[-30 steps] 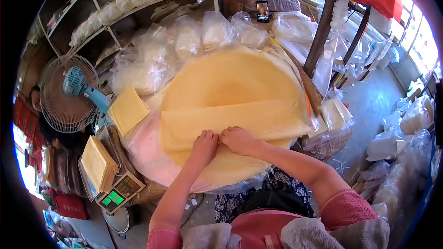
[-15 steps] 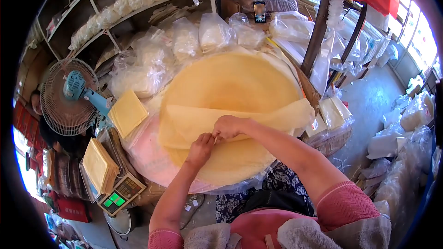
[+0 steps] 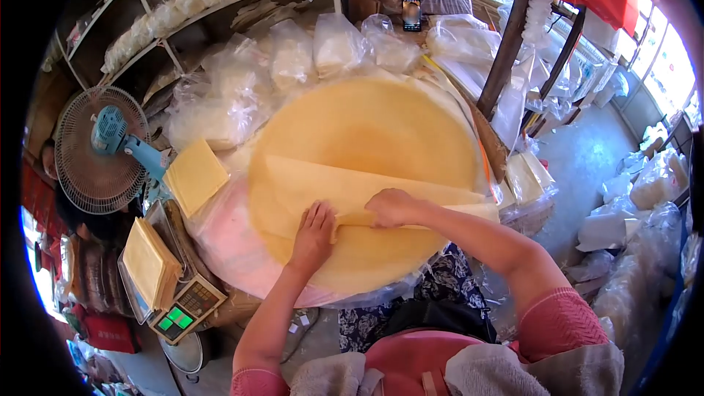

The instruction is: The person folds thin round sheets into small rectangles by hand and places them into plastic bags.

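A large round stack of thin yellow sheets (image 3: 367, 125) lies on the table. The near part of the top sheet is folded over into a long pale flap (image 3: 323, 183) that crosses the stack. My left hand (image 3: 315, 231) rests palm down on the flap's near edge, its fingers extended. To its right, my right hand (image 3: 392, 207) is closed on the sheet's folded edge, with a raised crease between the two hands. The fingertips of my right hand are partly hidden.
Square yellow sheets (image 3: 196, 177) lie left of the round stack. More squares (image 3: 150, 260) sit on a scale (image 3: 187, 308). A fan (image 3: 103, 150) stands at left, with a person partly behind it. Plastic bags (image 3: 292, 59) and a phone (image 3: 411, 13) line the back.
My hands have moved apart from their joined pinch; the left fingers have flattened on the sheet. The flap's right end has come down toward me.
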A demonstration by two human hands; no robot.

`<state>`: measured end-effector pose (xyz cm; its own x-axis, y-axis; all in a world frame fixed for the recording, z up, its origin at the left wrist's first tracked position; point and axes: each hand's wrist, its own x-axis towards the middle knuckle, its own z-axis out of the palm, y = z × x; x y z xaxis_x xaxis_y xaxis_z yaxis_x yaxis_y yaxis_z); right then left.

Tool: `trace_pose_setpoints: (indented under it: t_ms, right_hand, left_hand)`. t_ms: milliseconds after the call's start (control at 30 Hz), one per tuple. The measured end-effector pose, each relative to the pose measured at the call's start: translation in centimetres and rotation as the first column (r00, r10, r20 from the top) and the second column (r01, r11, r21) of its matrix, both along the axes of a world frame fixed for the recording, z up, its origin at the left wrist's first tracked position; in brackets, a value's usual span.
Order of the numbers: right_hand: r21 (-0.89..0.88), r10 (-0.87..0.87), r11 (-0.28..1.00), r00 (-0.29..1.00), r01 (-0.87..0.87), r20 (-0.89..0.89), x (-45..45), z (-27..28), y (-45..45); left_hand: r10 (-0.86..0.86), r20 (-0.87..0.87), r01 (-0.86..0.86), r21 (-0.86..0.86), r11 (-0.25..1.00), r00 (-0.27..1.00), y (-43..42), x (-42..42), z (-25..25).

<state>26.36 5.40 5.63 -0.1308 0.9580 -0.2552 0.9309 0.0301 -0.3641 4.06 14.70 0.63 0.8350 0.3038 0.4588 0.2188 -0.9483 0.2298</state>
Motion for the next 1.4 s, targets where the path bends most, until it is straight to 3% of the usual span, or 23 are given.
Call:
trace_pose_setpoints:
  t_ms: [167,233,267,300,333,400,433,533,567,600,667,733,867,900,1000,1067,1133,1200,1233,1300,1333,1367,1400]
  right_hand:
    - [0.075,-0.018,0.997,0.997,0.024,-0.070,1.5,1.3,1.2]
    - [0.240,-0.078,0.967,0.995,0.089,-0.054,7.4,0.4,3.2]
    - [0.425,-0.130,0.858,0.923,0.288,-0.364,11.7,0.3,2.8]
    - [0.423,-0.143,0.838,0.887,0.345,-0.439,14.9,3.8,1.7]
    - [0.529,-0.346,0.814,0.931,0.239,0.113,20.5,4.3,2.4]
    - [0.509,-0.647,0.694,0.751,0.510,0.131,22.3,12.5,-0.5]
    - [0.694,-0.583,0.650,0.788,0.309,0.195,24.1,13.6,-1.8]
    - [0.636,-0.613,0.612,0.790,0.469,0.007,18.5,20.3,-3.4]
    - [0.724,-0.540,0.549,0.838,0.418,-0.075,15.9,20.9,-4.1]
    - [0.799,-0.449,0.473,0.882,0.370,-0.143,13.4,20.6,-4.7]
    - [0.912,-0.008,0.405,0.998,0.061,-0.063,11.6,17.6,-5.2]
    - [0.838,-0.090,0.532,0.976,-0.122,0.199,8.5,13.1,-6.9]
    - [0.775,0.111,0.632,0.989,0.009,-0.102,4.5,0.5,-8.9]
    - [0.739,0.120,0.674,0.987,-0.001,-0.108,4.1,-1.2,-9.6]
    - [0.629,0.138,0.777,0.980,-0.015,-0.146,2.6,-4.2,-12.1]
    - [0.613,0.116,0.790,0.984,-0.009,-0.134,2.8,-3.3,-12.4]
    - [0.562,0.138,0.826,0.950,0.045,-0.279,3.3,-3.0,-12.4]
    - [0.535,0.161,0.836,0.880,0.118,-0.446,4.0,-3.3,-12.0]
    - [0.405,-0.006,0.855,0.788,0.323,-0.616,4.2,-3.8,-11.7]
    - [0.043,-0.328,0.772,0.456,0.634,-0.827,4.5,-4.5,-11.3]
    - [0.054,-0.406,0.758,0.536,0.650,-0.740,4.8,-4.1,-10.8]
    - [0.071,-0.478,0.743,0.602,0.665,-0.639,5.2,-3.2,-9.8]
    - [0.092,-0.545,0.727,0.653,0.681,-0.526,5.4,-2.5,-8.9]
  left_hand:
    - [-0.013,-0.082,0.015,0.022,1.000,0.997,0.2,-0.6,-0.5]
    - [-0.007,-0.110,0.009,0.018,1.000,0.994,0.1,-0.6,-0.3]
    - [-0.004,-0.122,0.006,0.017,1.000,0.992,0.1,-0.6,-0.2]
    - [0.002,-0.125,0.001,0.024,1.000,0.992,0.2,-0.6,-0.3]
    - [0.006,-0.127,-0.003,0.029,1.000,0.992,0.2,-0.6,-0.7]
    - [0.004,-0.135,-0.001,0.021,1.000,0.991,0.2,-0.5,-0.7]
    - [-0.005,-0.144,0.006,0.007,1.000,0.990,0.1,-0.6,-0.4]
    - [-0.099,-0.205,0.092,-0.040,0.995,0.974,2.3,-0.4,-0.6]
    - [-0.138,-0.232,0.128,-0.059,0.990,0.963,3.4,-0.4,-0.5]
    - [0.002,-0.239,0.004,0.025,1.000,0.971,4.3,0.0,0.1]
    - [0.280,-0.223,-0.240,0.190,0.952,0.934,5.9,0.9,1.8]
    - [0.181,-0.011,-0.181,-0.017,0.983,0.983,5.1,2.0,2.8]
    - [-0.114,0.252,0.167,-0.197,0.966,0.961,-0.3,2.9,3.5]
    - [-0.017,0.168,0.042,-0.146,0.988,0.986,-1.6,3.0,2.4]
    - [-0.246,-0.228,0.249,-0.015,0.968,0.942,-2.8,1.8,2.3]
    - [-0.220,-0.187,0.215,-0.046,0.976,0.958,-2.9,1.7,2.1]
    - [-0.241,-0.202,0.241,-0.026,0.970,0.949,-2.3,1.6,1.3]
    - [-0.286,-0.105,0.270,-0.142,0.952,0.952,-1.8,1.5,0.8]
    - [-0.303,-0.055,0.288,-0.196,0.938,0.951,-1.6,1.6,0.7]
    - [-0.006,-0.269,-0.160,-0.593,0.789,0.963,-2.3,3.0,2.9]
    - [0.096,-0.411,-0.382,-0.702,0.601,0.906,-2.7,3.6,3.7]
    - [0.176,-0.223,-0.280,-0.849,0.449,0.959,-2.7,4.0,2.6]
    - [0.249,-0.212,-0.315,-0.796,0.517,0.945,-3.1,4.6,2.9]
